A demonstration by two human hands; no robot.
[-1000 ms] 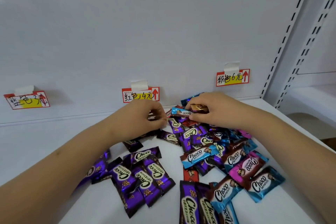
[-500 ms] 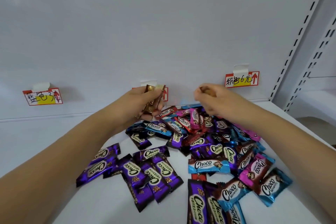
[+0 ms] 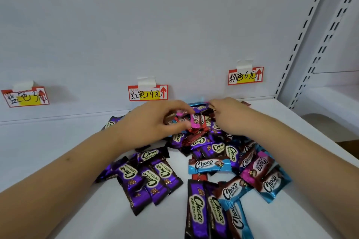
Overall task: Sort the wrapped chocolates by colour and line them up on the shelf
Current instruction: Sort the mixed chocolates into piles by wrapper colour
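Both hands have been brought back down from mid-air into the heap at the shelf's (image 3: 68, 161) rear edge, so picking is judged resumed.

Three price labels are counted on the back wall.

The left hand (image 3: 149, 122) pinches a pink chocolate (image 3: 195, 121); whether the right hand (image 3: 231, 116) holds anything cannot be told.

The chocolates remain heaped, none lined up.
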